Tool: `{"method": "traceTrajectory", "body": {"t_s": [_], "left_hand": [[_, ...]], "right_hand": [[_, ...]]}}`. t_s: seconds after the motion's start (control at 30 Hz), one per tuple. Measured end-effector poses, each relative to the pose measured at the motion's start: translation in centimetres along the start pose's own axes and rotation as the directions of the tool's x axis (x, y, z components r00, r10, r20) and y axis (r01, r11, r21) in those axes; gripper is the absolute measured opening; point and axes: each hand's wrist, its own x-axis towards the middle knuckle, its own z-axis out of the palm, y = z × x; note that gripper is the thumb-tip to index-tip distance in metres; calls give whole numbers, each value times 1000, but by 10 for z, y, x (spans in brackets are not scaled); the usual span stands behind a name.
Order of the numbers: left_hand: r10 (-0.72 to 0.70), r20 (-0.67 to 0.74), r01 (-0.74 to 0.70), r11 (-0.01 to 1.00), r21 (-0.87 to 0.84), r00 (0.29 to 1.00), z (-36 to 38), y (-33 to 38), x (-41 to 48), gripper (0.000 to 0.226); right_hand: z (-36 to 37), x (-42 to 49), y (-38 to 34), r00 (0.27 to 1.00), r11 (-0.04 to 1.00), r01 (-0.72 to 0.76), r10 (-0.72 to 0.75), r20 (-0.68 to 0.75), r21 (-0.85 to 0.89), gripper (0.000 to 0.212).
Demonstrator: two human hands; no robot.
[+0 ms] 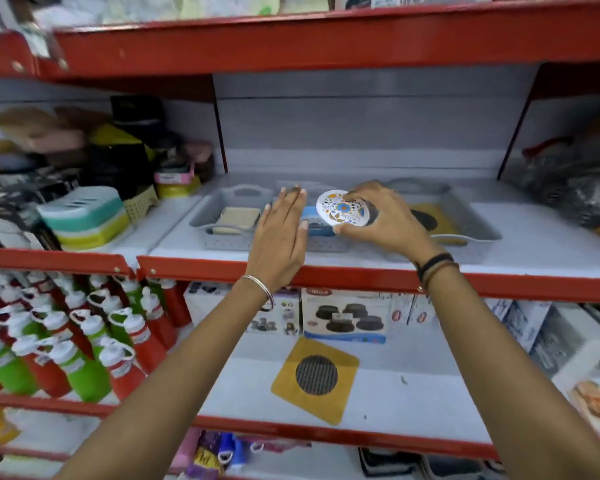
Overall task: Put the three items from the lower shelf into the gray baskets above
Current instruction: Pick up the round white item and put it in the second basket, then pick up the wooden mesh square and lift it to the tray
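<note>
Step in hand: the right hand [378, 216] carries a round patterned disc [342, 207] over the middle gray basket [326, 242]; I judge it is about to be put down there.
Right hand state: the fingers are curled around the edge of the disc, thumb on the near rim, other fingers on the far rim; the disc is clear of the basket, tilted with its face toward the camera.
Left hand state: the left hand [281, 233] is flat and open, fingers straight, holding nothing; it rests at or just over the left part of the middle basket, and whether it touches I cannot tell.
How to do it well: lower the disc flat onto the blue item [310, 213] lying in that basket, then open the fingers only when it rests; keep the left hand on the basket so it does not slide.
Look of the disc: white face, blue flower in the centre, small orange and dark leaves around; thin and stiff, I judge.
Other baskets: left gray basket [222, 220] holds a beige pad; right gray basket [465, 223] holds a yellow square.
Lower shelf: one yellow square with dark mesh circle [316, 379] lies there, not yet moved.
</note>
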Motion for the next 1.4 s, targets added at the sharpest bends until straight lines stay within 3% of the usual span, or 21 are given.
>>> {"method": "traceTrajectory", "body": {"t_s": [0.13,0.27,0.4,0.57,0.67,0.77,0.9,1.03,1.2,1.3,1.4], "left_hand": [[-35,100,31,998,48,994,7,-19,40,58],[-101,219,91,994,57,970,13,-37,60,56],[-101,420,-12,966,259,902,23,-51,65,53],[-101,438,-38,954,296,893,24,-47,70,35],[-69,348,-8,977,215,935,21,-44,64,32],[21,87,-23,999,28,996,10,-32,45,32],[90,-162,-130,958,-257,983,-3,-11,-8,29],[99,-194,-155,940,-304,976,10,-7,-71,24],[-22,104,52,952,-302,994,55,-30,-135,25],[-129,335,199,963,-183,933,87,-51,-170,39],[-290,527,346,938,-9,799,118,-65,-198,43]], "right_hand": [[22,54,10,980,987,-123,137,142,-101,58],[50,80,22,955,976,-157,189,229,-151,43],[67,81,32,928,981,-154,183,325,-115,28],[70,84,34,902,966,-156,225,368,-206,30],[64,77,26,937,963,-145,207,280,-227,30],[49,54,7,997,994,-69,72,37,-80,33],[38,-4,-20,964,990,102,-73,-255,100,20],[60,-69,-27,969,974,71,-17,-245,214,15],[123,-138,5,978,948,-207,202,45,243,15],[160,-175,29,893,884,-437,404,198,164,19],[196,-205,54,742,776,-631,599,300,13,28]]}}
